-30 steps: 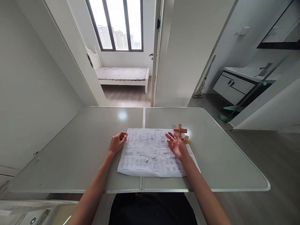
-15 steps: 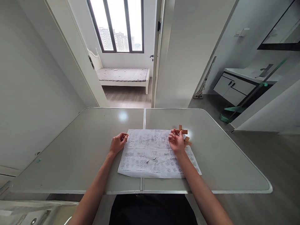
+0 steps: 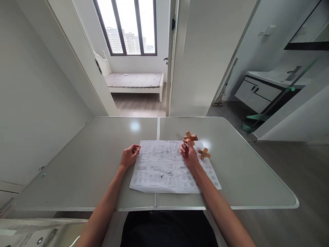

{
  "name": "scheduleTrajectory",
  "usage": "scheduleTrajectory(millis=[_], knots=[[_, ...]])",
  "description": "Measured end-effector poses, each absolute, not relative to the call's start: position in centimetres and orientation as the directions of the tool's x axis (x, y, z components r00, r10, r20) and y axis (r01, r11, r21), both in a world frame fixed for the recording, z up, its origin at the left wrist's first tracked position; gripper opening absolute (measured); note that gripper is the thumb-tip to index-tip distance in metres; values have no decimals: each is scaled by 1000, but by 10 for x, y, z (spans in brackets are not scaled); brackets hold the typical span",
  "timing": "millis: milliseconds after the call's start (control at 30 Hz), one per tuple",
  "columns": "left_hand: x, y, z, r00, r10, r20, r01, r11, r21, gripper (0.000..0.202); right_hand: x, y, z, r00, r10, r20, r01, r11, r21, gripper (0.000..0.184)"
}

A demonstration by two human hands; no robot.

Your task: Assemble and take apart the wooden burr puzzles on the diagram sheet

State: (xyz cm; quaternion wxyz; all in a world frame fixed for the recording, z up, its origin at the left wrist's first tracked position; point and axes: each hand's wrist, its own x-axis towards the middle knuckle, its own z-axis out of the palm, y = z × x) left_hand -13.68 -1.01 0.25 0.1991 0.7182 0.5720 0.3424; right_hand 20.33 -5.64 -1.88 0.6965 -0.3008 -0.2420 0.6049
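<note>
The person's right hand (image 3: 189,154) has a wooden cross (image 3: 191,138) pinched in its fingers, up near the top right corner of a big printed sheet (image 3: 159,164) on the counter (image 3: 246,181). Their left hand (image 3: 129,156) is kinda curled at the sheet's upper left edge, can't tell if it's actually gripping the paper. A second wooden cross (image 3: 204,153) sits by the sheet's right edge.

White bed (image 3: 135,80) below a bright window (image 3: 130,27)
</note>
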Motion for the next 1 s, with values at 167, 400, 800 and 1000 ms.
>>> scheduleTrajectory(millis=[167,400,800,1000], knots=[[-135,-11,5,92,955,281,667,-268,695,27,188,-64,-10,-40,999,-2,-563,-24,-826,45],[-118,-17,15,18,933,358,608,-295,737,29,173,-69,-10,-96,993,61,-339,25,-941,47],[-35,-20,25,563,786,256,189,-423,886,78,162,-82,-20,-142,962,232,113,249,-962,26],[-34,-23,9,609,767,204,114,-339,934,88,162,-84,-18,-185,943,278,228,317,-921,25]])
